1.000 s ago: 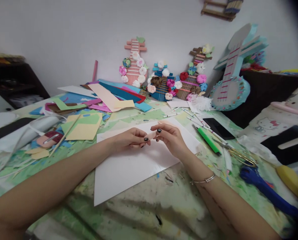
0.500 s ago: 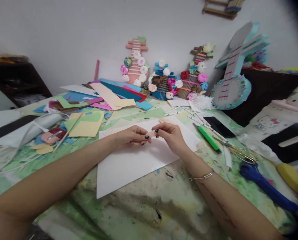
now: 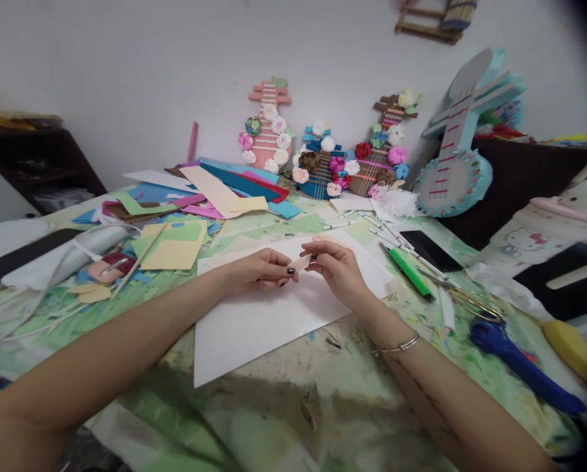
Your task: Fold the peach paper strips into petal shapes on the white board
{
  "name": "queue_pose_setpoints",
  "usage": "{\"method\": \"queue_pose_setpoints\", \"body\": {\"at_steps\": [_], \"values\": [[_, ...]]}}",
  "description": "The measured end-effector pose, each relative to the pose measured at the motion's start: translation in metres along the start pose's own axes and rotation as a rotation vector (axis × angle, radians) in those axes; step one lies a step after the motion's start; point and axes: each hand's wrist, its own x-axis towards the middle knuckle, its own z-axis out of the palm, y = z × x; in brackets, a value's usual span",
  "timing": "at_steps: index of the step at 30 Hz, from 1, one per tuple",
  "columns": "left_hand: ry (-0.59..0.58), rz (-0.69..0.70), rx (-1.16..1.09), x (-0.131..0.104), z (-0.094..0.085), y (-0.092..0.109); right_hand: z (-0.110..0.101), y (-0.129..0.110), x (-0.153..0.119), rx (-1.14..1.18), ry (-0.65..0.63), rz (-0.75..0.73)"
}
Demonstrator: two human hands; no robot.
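A small pale pink paper piece [image 3: 301, 263] is held between my two hands, above a white sheet [image 3: 254, 328]. My left hand [image 3: 263, 269] pinches its left end between thumb and fingers. At its right end, my right hand [image 3: 330, 262] has thumb and forefinger closed on the paper, with a bracelet on that wrist. Part of a pale peach paper lies behind the right hand.
Coloured paper [image 3: 175, 246] and a glue gun or similar white tool with a cable lie left. Decorated paper instruments [image 3: 268, 144] stand at the wall. Rightward are a phone [image 3: 431, 250], a green cutter [image 3: 411, 272], gold scissors and a blue-handled tool [image 3: 524, 367].
My right fingers have shifted slightly on the pink paper, and more of its surface shows between the hands. The whole view has moved a little.
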Motion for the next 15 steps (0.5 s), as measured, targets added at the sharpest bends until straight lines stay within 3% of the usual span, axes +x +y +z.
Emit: {"method": "queue_pose_setpoints", "body": {"at_steps": [6, 15], "values": [[0.025, -0.003, -0.011, 0.002, -0.001, -0.002, 0.0, -0.001, 0.0, 0.04, 0.042, 0.092], [0.092, 0.001, 0.032, 0.003, 0.009, 0.002, 0.002, 0.0, -0.002, -0.171, 0.051, 0.124]]}}
